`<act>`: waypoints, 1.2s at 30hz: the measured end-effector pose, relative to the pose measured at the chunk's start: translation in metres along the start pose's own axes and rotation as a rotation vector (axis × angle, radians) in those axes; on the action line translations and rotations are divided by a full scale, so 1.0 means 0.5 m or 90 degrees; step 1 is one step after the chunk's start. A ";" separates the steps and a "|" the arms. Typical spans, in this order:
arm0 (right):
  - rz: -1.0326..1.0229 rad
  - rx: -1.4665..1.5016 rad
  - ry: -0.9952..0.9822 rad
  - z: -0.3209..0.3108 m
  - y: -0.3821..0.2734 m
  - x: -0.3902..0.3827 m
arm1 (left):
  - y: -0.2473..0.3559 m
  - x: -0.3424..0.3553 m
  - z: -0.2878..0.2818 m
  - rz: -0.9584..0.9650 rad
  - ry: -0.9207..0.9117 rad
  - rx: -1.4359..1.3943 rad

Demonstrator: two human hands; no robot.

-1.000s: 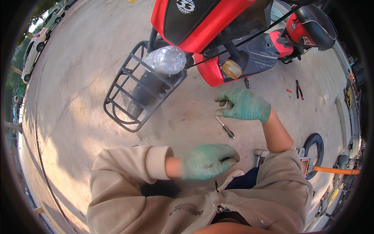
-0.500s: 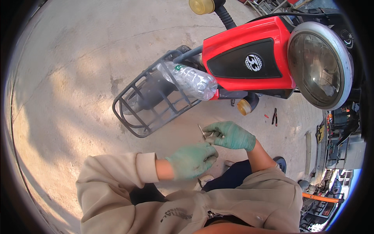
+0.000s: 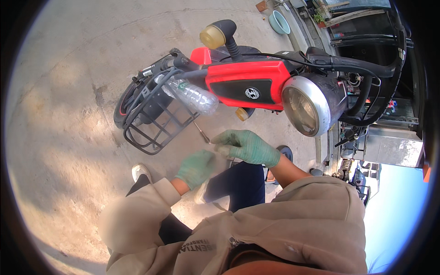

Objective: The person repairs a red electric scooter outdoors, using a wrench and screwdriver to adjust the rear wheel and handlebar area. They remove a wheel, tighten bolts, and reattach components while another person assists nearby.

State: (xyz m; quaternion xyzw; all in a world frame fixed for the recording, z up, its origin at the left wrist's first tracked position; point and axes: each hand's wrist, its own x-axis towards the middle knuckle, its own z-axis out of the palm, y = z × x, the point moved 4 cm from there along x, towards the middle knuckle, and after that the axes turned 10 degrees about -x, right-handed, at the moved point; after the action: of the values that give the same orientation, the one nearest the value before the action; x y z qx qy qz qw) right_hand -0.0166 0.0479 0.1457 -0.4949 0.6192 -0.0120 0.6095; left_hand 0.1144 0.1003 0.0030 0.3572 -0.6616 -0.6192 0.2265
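Because the tool [image 3: 202, 132] lies on the ground [image 3: 78, 133], a stray shoe [image 3: 140, 172] could roll it; whether left hand [image 3: 196, 169] or right hand [image 3: 250, 146] grips anything, I cannot tell.

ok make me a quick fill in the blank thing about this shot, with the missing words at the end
1. The left hand and right hand both wear ____ gloves.
2. The scooter's bodywork around the black panel is ____.
3. Of the two hands, the ____ one is nearer the round headlight.
4. In the picture, the clear plastic bottle lies to the ____ of the headlight.

Missing words: green; red; right; left
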 end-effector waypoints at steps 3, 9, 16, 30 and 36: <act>-0.016 0.006 0.004 0.020 -0.044 -0.031 | -0.010 -0.023 0.014 -0.030 0.035 -0.007; 0.043 -0.045 0.008 0.039 -0.140 -0.138 | 0.001 -0.085 0.008 -0.091 0.230 0.001; 0.097 -0.089 0.011 0.083 -0.214 -0.223 | 0.073 -0.284 -0.070 -0.312 0.380 -0.099; 0.062 0.635 0.200 0.194 -0.289 -0.313 | 0.645 -0.253 -0.197 -0.030 0.276 -0.999; 0.011 0.862 0.205 0.202 -0.230 -0.356 | 0.739 -0.269 -0.165 0.004 0.174 -0.652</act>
State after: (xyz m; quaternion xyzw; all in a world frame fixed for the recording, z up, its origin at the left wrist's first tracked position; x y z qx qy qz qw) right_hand 0.0883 0.1602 0.3231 0.0074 0.5620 -0.4640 0.6847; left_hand 0.1909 0.1392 0.3956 0.2762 -0.2397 -0.8101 0.4582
